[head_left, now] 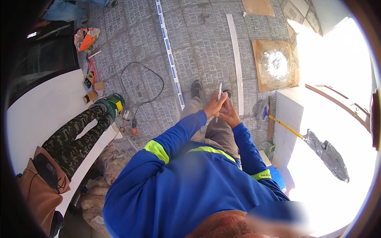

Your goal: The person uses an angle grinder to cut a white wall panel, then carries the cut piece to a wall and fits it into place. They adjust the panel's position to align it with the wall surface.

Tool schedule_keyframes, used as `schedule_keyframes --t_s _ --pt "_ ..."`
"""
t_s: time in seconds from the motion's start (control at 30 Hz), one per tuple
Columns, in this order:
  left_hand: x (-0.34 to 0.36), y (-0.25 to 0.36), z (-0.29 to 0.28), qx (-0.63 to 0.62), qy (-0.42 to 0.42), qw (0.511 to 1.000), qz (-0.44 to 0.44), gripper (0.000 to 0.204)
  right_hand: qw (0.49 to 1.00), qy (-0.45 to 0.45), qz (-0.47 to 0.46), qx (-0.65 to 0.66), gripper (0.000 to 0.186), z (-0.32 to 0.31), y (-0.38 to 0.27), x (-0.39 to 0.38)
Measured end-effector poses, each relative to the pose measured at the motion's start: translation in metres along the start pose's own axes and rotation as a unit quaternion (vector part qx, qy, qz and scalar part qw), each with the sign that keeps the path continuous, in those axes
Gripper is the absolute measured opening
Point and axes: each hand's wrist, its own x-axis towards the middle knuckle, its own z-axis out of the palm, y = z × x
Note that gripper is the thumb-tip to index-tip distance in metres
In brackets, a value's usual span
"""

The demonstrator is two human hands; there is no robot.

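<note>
In front of my waist, both hands come together on a slim, pale object (pixel 220 92) seen nearly edge-on. Its exact kind cannot be made out. The fingers of my left hand (pixel 213 106) close around it from the left, and it sticks up past them. My right hand (pixel 230 113) touches it from the right with bent fingers; a short lower end shows between the hands. My shoes stand on the grey patterned tiles (pixel 206 59), below the hands.
Flat strips lie ahead, one with blue labels (pixel 170 59), one plain white (pixel 235 59). Powder-covered cardboard (pixel 258 75) and a yellow-handled broom (pixel 285 126) are right. Left are a corded orange power tool (pixel 133 130), a green bucket (pixel 118 104) and a person in camouflage trousers (pixel 75 135).
</note>
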Motion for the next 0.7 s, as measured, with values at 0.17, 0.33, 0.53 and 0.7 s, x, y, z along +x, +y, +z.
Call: schedule_keyframes --t_s 0.17,0.33,0.53,0.7 --pt "0.105 -0.05 -0.07 0.047 -0.04 0.997 -0.036 0.103 0.995 -0.062 0.067 -0.027 0.092 -0.047 0.061 0.086" --pt "0.279 -0.183 -0.271 0.149 0.328 0.932 -0.03 0.084 0.957 -0.105 0.264 0.065 0.092 -0.071 0.142 0.155" --pt "0.433 -0.315 -0.434 0.327 0.519 0.768 -0.183 0.082 0.906 -0.122 0.405 -0.021 0.085 -0.094 0.159 0.191" --pt "0.463 -0.348 -0.47 0.318 0.484 0.795 -0.183 0.067 0.895 -0.168 0.406 -0.07 0.093 -0.086 0.165 0.212"
